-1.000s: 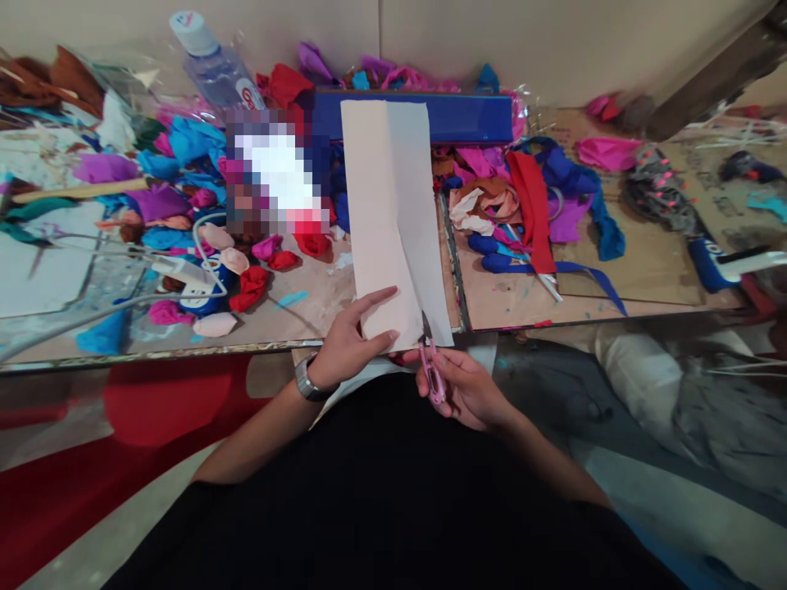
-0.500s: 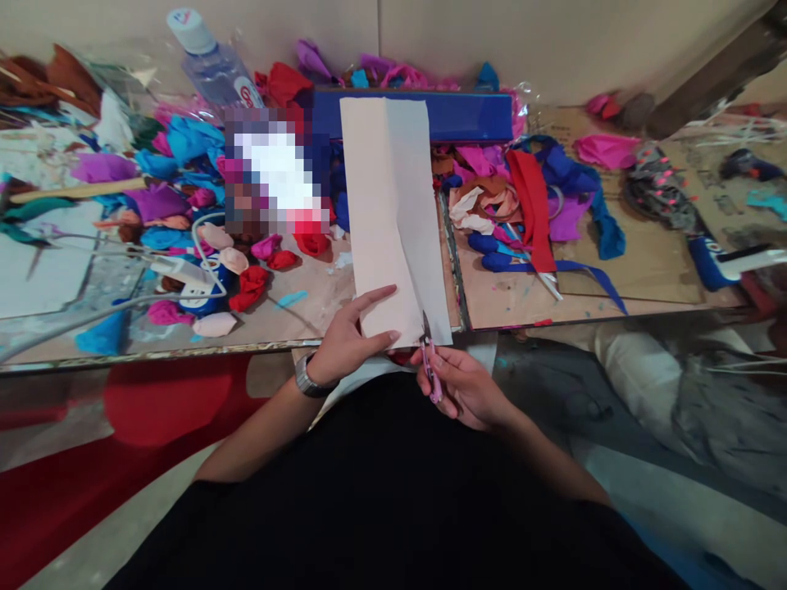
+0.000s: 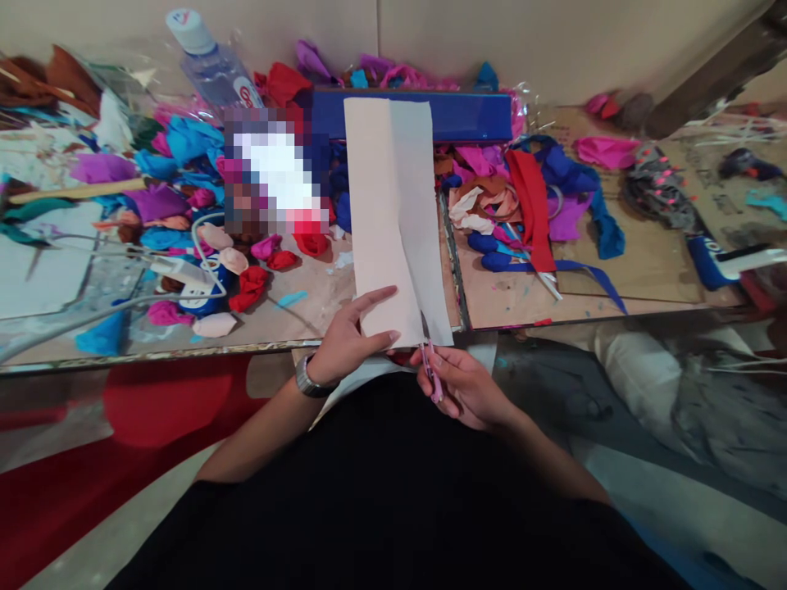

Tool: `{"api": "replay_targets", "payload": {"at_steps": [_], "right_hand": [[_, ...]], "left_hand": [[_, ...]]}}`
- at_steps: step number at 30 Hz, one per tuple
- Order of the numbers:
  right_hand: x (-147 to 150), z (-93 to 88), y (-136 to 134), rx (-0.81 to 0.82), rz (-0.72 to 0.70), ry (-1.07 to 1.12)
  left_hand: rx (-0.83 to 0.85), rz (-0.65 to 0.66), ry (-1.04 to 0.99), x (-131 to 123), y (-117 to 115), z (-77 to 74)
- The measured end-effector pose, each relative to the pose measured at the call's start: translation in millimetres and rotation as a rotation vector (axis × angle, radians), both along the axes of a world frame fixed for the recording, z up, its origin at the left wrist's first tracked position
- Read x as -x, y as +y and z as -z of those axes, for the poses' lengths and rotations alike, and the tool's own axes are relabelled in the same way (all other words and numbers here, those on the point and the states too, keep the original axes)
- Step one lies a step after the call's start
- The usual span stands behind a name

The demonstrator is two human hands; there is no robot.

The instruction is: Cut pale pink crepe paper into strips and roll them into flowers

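Note:
A long pale sheet of paper (image 3: 378, 205) lies lengthwise in front of me, its near end at the table edge. A slit runs up it from the near end, parting a strip on the right. My left hand (image 3: 350, 332) grips the sheet's near left side, thumb and forefinger on top and the other fingers hidden. A wristwatch is on that wrist. Small pink-handled scissors (image 3: 434, 381) are in my right hand (image 3: 464, 385), fingers closed round the handles. Their blades point away from me, at the slit's near end.
Behind the sheet lies a long blue box (image 3: 473, 115). Crumpled coloured paper pieces (image 3: 153, 201) crowd the left, near a clear bottle (image 3: 215, 70) and a white cable. To the right are a red strip (image 3: 529, 209), blue strips and a cardboard sheet (image 3: 639, 274).
The scissor blades have closed somewhat at the slit. The sheet's far end has shifted slightly right. My left hand stays in place.

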State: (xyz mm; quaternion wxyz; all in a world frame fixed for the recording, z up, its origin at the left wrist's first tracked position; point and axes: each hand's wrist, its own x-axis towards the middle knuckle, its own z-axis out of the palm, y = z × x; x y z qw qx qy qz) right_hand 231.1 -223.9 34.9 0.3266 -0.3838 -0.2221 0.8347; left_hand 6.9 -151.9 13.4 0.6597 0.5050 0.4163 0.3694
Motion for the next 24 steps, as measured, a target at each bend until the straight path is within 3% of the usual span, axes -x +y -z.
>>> {"api": "replay_targets", "payload": {"at_steps": [5, 24], "right_hand": [[-0.4, 0.7, 0.0, -0.001, 0.005, -0.008], [0.5, 1.2, 0.1, -0.002, 0.007, 0.007]], "left_hand": [[-0.042, 0.003, 0.051, -1.3, -0.5, -5.5], [-0.068, 0.007, 0.074, -1.5, -1.2, -1.4]]}}
